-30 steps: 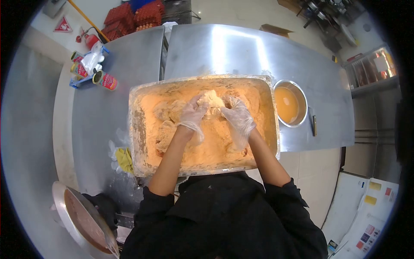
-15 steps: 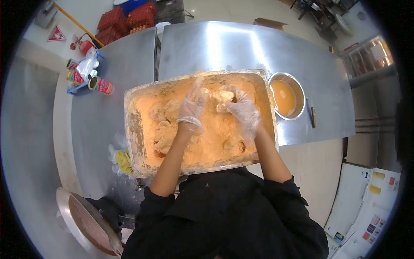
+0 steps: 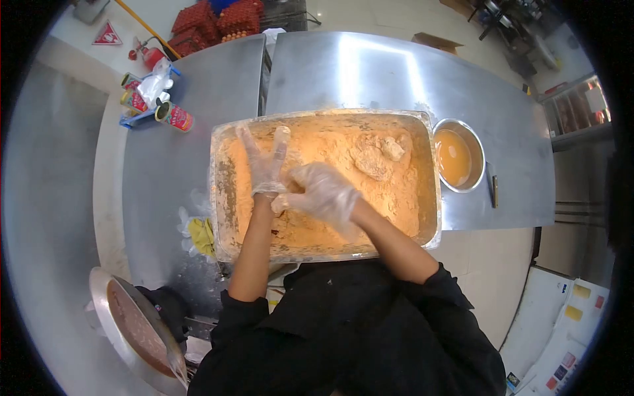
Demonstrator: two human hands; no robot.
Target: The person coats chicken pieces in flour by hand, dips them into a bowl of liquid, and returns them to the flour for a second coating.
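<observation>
A large rectangular metal tray (image 3: pixel 432 198) holds orange-tinted flour (image 3: pixel 330 234). Over its left part, my left hand (image 3: pixel 266 162), in a clear plastic glove, is open with fingers spread. My right hand (image 3: pixel 325 195), gloved too, reaches across beside the left wrist; thumb and fingers are apart, with nothing visible held between them. Flour-coated meat pieces (image 3: pixel 373 158), which look like chicken, lie in the tray's upper right. Whatever lies under my hands at the left is mostly hidden; a dark reddish bit shows below them.
Right of the tray stands a metal bowl of orange liquid (image 3: pixel 456 158), with a knife (image 3: pixel 494 188) beside it. Cans (image 3: pixel 175 117) and a blue rack are at the upper left. A yellow cloth (image 3: pixel 201 236) lies left of the tray, and a large pan (image 3: pixel 132 330) is lower left.
My right hand has moved left from the tray's right side toward my left wrist. The coated pieces it handled now lie in the flour. My left hand has shifted left, fingers spread wider.
</observation>
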